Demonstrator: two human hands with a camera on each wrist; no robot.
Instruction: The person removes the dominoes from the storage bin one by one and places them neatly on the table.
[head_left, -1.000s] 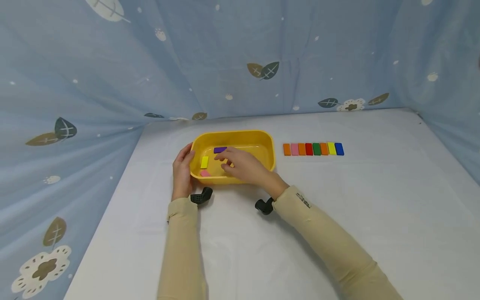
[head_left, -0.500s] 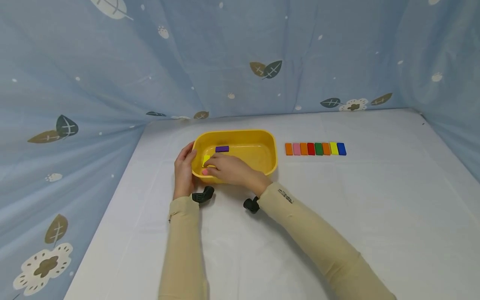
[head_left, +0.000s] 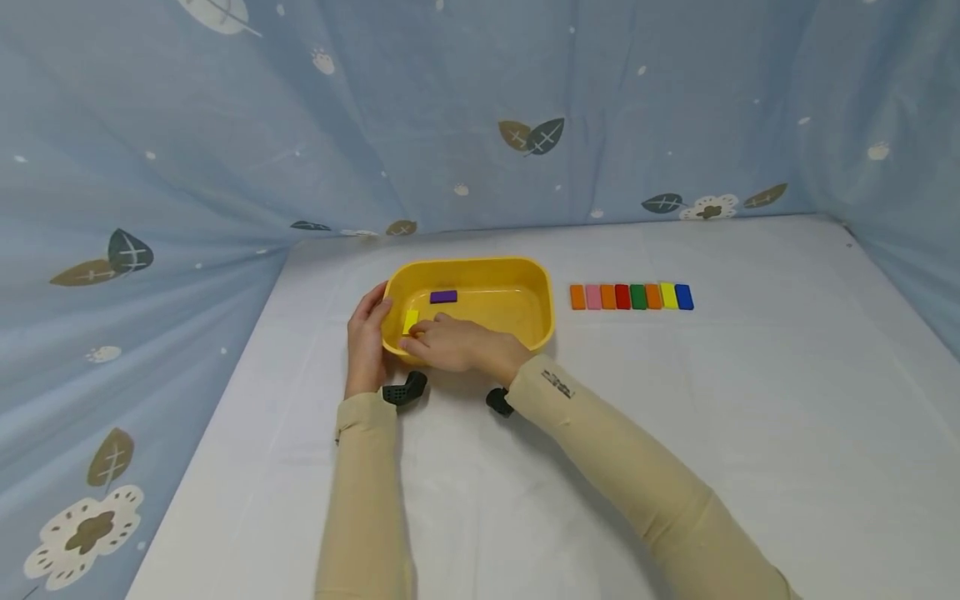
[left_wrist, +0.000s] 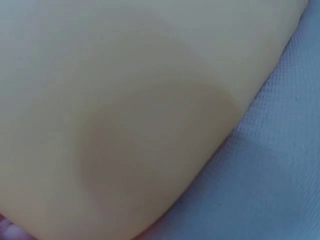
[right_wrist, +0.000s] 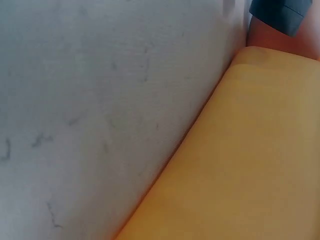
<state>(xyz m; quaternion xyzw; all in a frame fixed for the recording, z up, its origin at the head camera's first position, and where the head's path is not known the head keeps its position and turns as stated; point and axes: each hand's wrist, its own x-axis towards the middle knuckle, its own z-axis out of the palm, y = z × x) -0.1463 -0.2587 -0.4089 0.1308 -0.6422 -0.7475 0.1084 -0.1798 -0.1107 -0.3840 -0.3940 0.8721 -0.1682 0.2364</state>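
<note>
A yellow plastic basin [head_left: 517,310] stands on the table in the head view. My left hand [head_left: 366,342] holds its left end, with the thumb at the rim. Inside the basin, my right hand [head_left: 457,343] has its fingers curled low by the near left corner, pinching the pink block; the hand covers that block. A yellow block [head_left: 410,321] lies just beyond the right fingertips. Farther back on the basin floor is a purple block [head_left: 443,297]. The wrist views show mostly the basin's outer wall [left_wrist: 150,125], close up.
Right of the basin lies a row of several coloured blocks [head_left: 631,297] side by side, a blue block [head_left: 683,297] at its right end. White cloth covers the table [head_left: 735,400]. A blue patterned curtain [head_left: 420,108] hangs behind and at both sides.
My right hand has moved left and nearer within the basin, to the pink block, which has gone from sight under the fingers. The left hand keeps its hold on the basin.
</note>
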